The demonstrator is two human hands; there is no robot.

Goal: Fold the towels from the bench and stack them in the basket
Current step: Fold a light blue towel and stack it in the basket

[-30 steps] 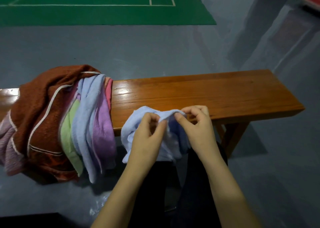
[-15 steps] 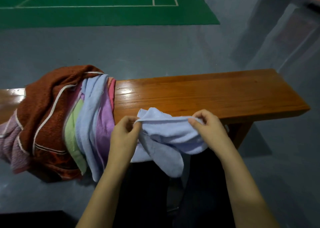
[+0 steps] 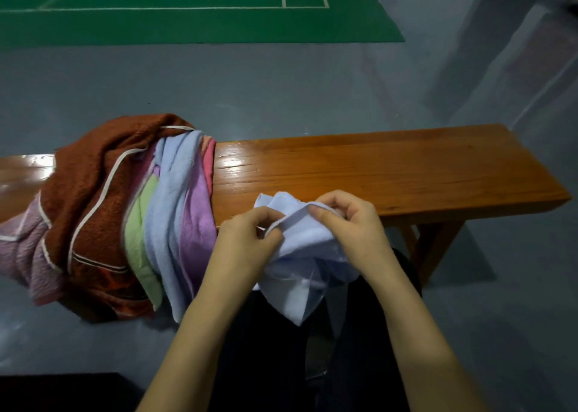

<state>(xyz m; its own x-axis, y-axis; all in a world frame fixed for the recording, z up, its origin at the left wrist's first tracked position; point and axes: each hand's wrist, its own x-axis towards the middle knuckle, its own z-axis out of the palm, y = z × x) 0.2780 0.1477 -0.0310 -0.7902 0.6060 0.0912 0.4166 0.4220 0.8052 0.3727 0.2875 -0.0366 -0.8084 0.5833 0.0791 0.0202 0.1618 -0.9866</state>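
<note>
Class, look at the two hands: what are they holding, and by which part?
Both the left hand and right hand pinch the pale blue towel along its top edge.

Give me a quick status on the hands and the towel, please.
Left hand and right hand both pinching the light blue towel at its top edge. Towel bunched, unfolded, over the bench front edge. Towel pile waiting left. Basket not in view.

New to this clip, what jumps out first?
Both hands, left hand and right hand, pinch a crumpled pale blue towel at the near edge of the glossy orange-brown wooden bench. To the left, a heap of draped towels, rust-brown, green, blue and purple, hangs over the bench. A green court mat lies on the grey floor beyond.
</note>
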